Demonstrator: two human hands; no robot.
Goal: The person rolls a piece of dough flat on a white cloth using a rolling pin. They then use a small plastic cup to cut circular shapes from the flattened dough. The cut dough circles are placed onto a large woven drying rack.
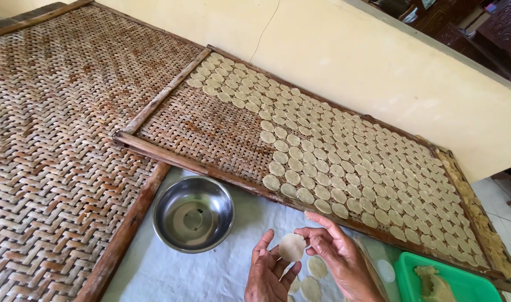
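My left hand [269, 274] and my right hand [336, 251] meet at the bottom of the head view, both touching one thin, pale round disc of dough [292, 246] held up between their fingertips. Below the hands lie a few more pale discs [311, 279] on a white cloth [199, 271]. Just beyond the hands lies a woven bamboo tray [211, 134] in a wooden frame, its right part covered with many rows of the same pale discs [345, 156]; its left part is bare weave.
An empty steel bowl [193, 213] sits on the cloth left of my hands. A green plastic tray [468, 282] holding a lump of dough [433, 282] is at the bottom right. A larger bare woven tray [54, 134] lies at left. A cream wall [378, 61] runs behind.
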